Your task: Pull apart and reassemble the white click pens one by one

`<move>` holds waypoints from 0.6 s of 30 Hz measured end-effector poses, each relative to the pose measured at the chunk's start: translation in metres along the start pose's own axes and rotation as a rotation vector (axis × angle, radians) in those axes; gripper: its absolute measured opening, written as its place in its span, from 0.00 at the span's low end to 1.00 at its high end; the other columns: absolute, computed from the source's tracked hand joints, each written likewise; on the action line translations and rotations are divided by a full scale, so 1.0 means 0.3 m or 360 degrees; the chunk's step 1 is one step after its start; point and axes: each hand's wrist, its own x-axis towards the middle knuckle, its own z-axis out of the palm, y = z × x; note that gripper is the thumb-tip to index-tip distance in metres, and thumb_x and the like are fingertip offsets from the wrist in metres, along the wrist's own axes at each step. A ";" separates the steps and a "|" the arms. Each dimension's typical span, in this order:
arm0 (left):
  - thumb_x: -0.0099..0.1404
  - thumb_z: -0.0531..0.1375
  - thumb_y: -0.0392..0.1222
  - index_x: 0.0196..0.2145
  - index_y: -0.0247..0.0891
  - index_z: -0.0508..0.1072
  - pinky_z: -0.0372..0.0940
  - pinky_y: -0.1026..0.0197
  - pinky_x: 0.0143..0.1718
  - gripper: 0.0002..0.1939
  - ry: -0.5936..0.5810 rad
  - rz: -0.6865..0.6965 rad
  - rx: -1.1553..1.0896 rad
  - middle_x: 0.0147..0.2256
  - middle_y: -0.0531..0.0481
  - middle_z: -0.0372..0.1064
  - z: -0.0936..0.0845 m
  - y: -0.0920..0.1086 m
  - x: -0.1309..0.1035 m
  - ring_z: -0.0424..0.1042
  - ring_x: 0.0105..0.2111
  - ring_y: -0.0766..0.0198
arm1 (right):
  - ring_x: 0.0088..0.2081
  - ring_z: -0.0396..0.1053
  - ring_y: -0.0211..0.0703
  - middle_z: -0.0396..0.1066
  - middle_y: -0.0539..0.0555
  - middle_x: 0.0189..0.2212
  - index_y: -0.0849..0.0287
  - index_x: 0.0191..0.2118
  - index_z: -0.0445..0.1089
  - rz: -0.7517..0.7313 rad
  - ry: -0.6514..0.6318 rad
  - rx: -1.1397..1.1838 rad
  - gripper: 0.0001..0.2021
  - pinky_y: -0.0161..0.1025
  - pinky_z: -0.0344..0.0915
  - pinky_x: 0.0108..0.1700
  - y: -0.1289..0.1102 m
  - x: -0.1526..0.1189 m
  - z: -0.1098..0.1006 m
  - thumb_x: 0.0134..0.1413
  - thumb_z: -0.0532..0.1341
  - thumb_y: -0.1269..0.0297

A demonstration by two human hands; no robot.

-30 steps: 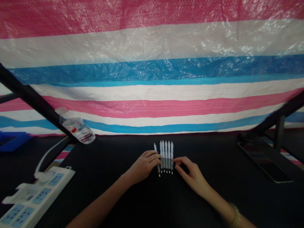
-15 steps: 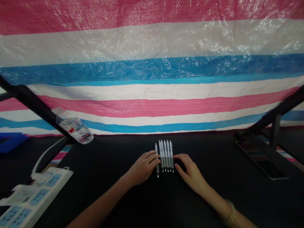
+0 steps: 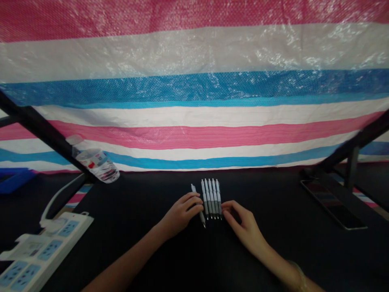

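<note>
Several white-and-grey pens [image 3: 212,198] lie side by side in a row on the black table [image 3: 194,259], tips toward me. Just left of the row, a single pen [image 3: 202,219] lies tilted, its top leaning left. My left hand [image 3: 184,211] is closed on this single pen, its fingers covering the pen's middle. At the right edge of the row, my right hand [image 3: 243,221] has thumb and forefinger close together, touching the lower part of the outermost pen.
A white power strip [image 3: 45,251] lies at the left front. Behind it a clear plastic bottle [image 3: 101,165] leans by a black bar. A dark phone [image 3: 334,205] is at the right. A striped sheet [image 3: 194,138] hangs behind the table.
The single pen has turned from nearly upright in the picture to slanted, its top swinging left. My right thumb and forefinger have come closer together at the row's right edge.
</note>
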 end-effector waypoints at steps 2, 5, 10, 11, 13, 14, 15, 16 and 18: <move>0.75 0.51 0.29 0.45 0.34 0.75 0.72 0.45 0.56 0.13 0.0159 0.0049 -0.0006 0.46 0.38 0.76 -0.013 0.032 0.007 0.70 0.56 0.49 | 0.30 0.71 0.42 0.75 0.56 0.35 0.60 0.45 0.71 0.0288 -0.0250 0.0518 0.21 0.37 0.66 0.29 -0.013 -0.024 0.040 0.66 0.58 0.45; 0.75 0.55 0.32 0.46 0.38 0.75 0.70 0.44 0.58 0.10 0.0228 0.0133 -0.0052 0.46 0.40 0.77 -0.022 0.094 0.014 0.71 0.56 0.49 | 0.23 0.69 0.36 0.76 0.56 0.32 0.61 0.45 0.70 0.0685 -0.0649 0.1209 0.29 0.31 0.59 0.21 -0.020 -0.066 0.113 0.58 0.61 0.35; 0.72 0.58 0.33 0.56 0.42 0.71 0.67 0.39 0.61 0.17 0.0394 -0.0076 -0.0400 0.57 0.37 0.70 -0.003 0.127 0.016 0.66 0.62 0.46 | 0.15 0.56 0.30 0.67 0.46 0.17 0.62 0.37 0.69 0.0834 -0.0731 0.1531 0.27 0.29 0.48 0.18 -0.017 -0.111 0.174 0.54 0.66 0.37; 0.71 0.59 0.34 0.58 0.42 0.69 0.68 0.39 0.59 0.19 0.0493 -0.0316 -0.0578 0.58 0.36 0.68 0.000 0.120 0.018 0.66 0.62 0.46 | 0.15 0.55 0.29 0.65 0.45 0.17 0.61 0.36 0.69 0.0851 -0.0729 0.1540 0.27 0.29 0.47 0.18 -0.015 -0.113 0.176 0.54 0.66 0.37; 0.70 0.62 0.40 0.59 0.41 0.67 0.73 0.41 0.52 0.21 0.0588 -0.0844 -0.1120 0.57 0.35 0.69 0.002 0.103 0.023 0.73 0.55 0.46 | 0.15 0.52 0.29 0.63 0.43 0.15 0.61 0.35 0.69 0.0893 -0.0748 0.1546 0.26 0.29 0.45 0.18 -0.010 -0.115 0.179 0.53 0.67 0.38; 0.68 0.64 0.44 0.58 0.40 0.68 0.75 0.44 0.48 0.22 0.0558 -0.1075 -0.1459 0.54 0.35 0.72 0.001 0.097 0.026 0.77 0.50 0.48 | 0.14 0.51 0.29 0.62 0.43 0.14 0.60 0.34 0.69 0.0915 -0.0759 0.1545 0.26 0.30 0.45 0.18 -0.007 -0.115 0.182 0.52 0.67 0.38; 0.67 0.66 0.48 0.57 0.38 0.69 0.76 0.47 0.44 0.24 0.0492 -0.1269 -0.1796 0.49 0.36 0.75 -0.001 0.094 0.028 0.79 0.44 0.51 | 0.14 0.50 0.29 0.61 0.42 0.14 0.60 0.33 0.69 0.0934 -0.0770 0.1540 0.26 0.30 0.44 0.18 -0.004 -0.115 0.187 0.52 0.67 0.38; 0.64 0.68 0.51 0.54 0.36 0.72 0.77 0.50 0.41 0.25 0.0410 -0.1422 -0.2083 0.45 0.38 0.78 -0.003 0.095 0.029 0.80 0.39 0.53 | 0.14 0.49 0.29 0.61 0.42 0.14 0.60 0.33 0.69 0.0955 -0.0781 0.1531 0.26 0.30 0.43 0.18 -0.002 -0.116 0.194 0.52 0.67 0.38; 0.59 0.72 0.53 0.46 0.32 0.76 0.76 0.55 0.38 0.25 0.0316 -0.1626 -0.2399 0.37 0.40 0.80 -0.003 0.107 0.026 0.81 0.34 0.56 | 0.14 0.50 0.29 0.62 0.43 0.14 0.60 0.32 0.69 0.1004 -0.0811 0.1506 0.26 0.30 0.43 0.18 0.001 -0.119 0.209 0.51 0.68 0.38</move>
